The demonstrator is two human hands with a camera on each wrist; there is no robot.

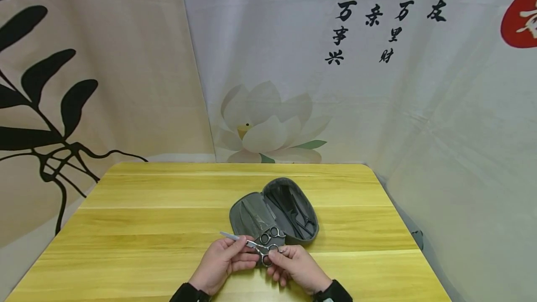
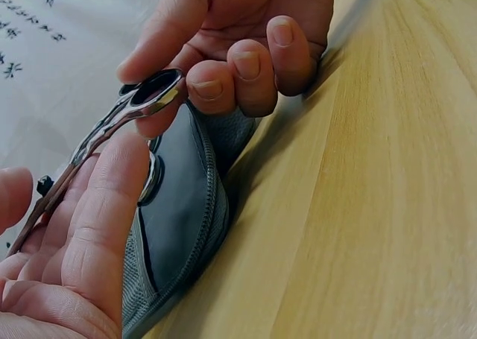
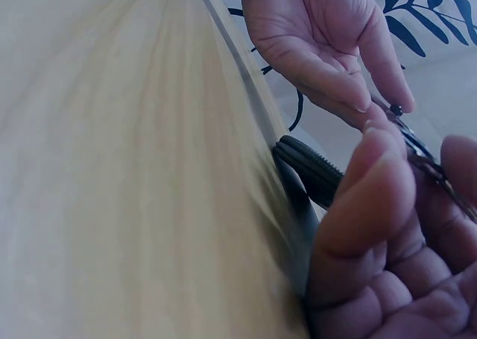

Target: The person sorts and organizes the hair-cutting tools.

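Observation:
A pair of silver hairdressing scissors (image 1: 257, 245) is held between both hands above the near side of an unfolded grey zip case (image 1: 240, 216). My left hand (image 1: 222, 259) pinches the scissors by the blade end, thumb on top and fingers beneath. At the finger rings, my right hand (image 1: 299, 267) grips the handles between thumb and forefinger. In the left wrist view, one ring (image 2: 158, 92) shows in front of the right fingers. Another pair of scissors (image 1: 270, 234) lies at the case, only its ring handles plainly visible.
Black tools (image 1: 293, 206), too dark to tell apart, fill the case's right half. The case stands on a wood-grain table (image 1: 159, 227). Behind the table hangs a printed cloth (image 1: 272, 50) with a lotus and writing.

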